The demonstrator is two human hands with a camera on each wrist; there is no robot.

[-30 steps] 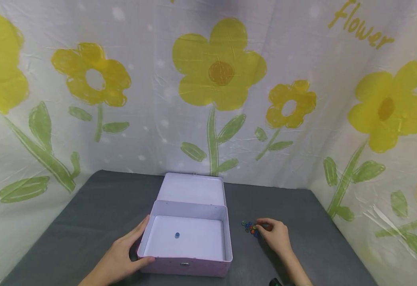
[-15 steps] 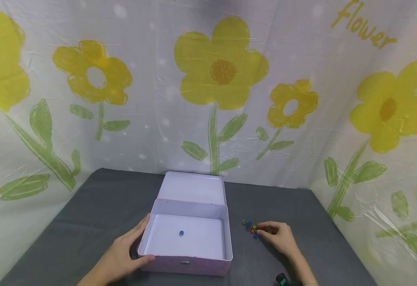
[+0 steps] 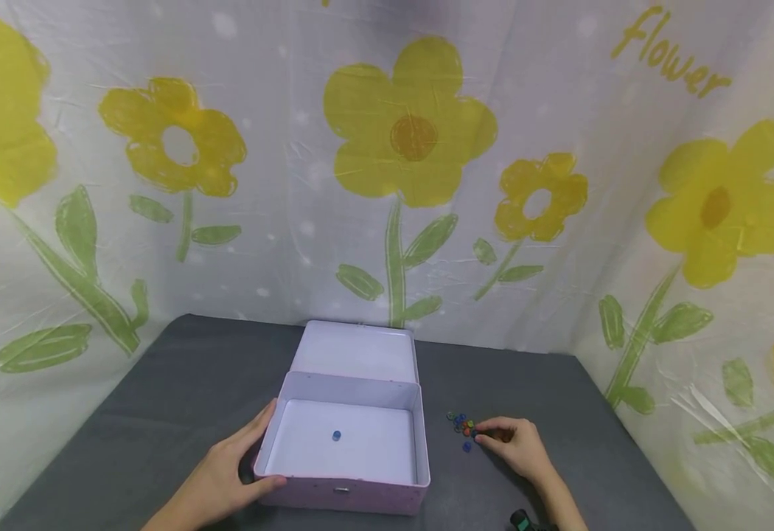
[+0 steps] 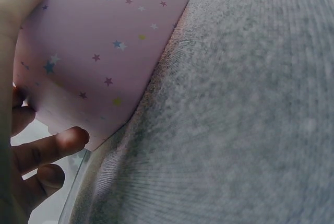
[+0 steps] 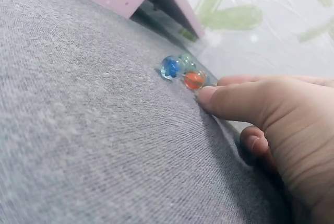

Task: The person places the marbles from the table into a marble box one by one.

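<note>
My left hand point(image 3: 224, 472) holds the front left corner of an open pink metal box point(image 3: 342, 495), thumb on the front rim and fingers along the left side. In the left wrist view, the box's star-patterned wall point(image 4: 99, 41) lies against that hand. Inside the white interior sits one blue marble point(image 3: 337, 436). To the right of the box, my right hand point(image 3: 516, 445) reaches its thumb and fingertips into a small cluster of glass marbles point(image 3: 464, 424). An orange marble point(image 5: 194, 80) lies just beside the thumb tip; whether a marble is between the fingertips is hidden.
The box's lid point(image 3: 355, 349) leans back behind it. One blue marble point(image 3: 466, 447) lies slightly nearer than the cluster. A dark device point(image 3: 523, 521) sits by the right wrist. Grey cloth point(image 3: 161, 398) covers the table, and a flower-printed curtain point(image 3: 281, 147) surrounds it.
A blue marble has come away from the cluster toward the near side. The right hand has shifted slightly nearer, among the marbles. The marble in the box has rolled slightly right; the left hand stays put.
</note>
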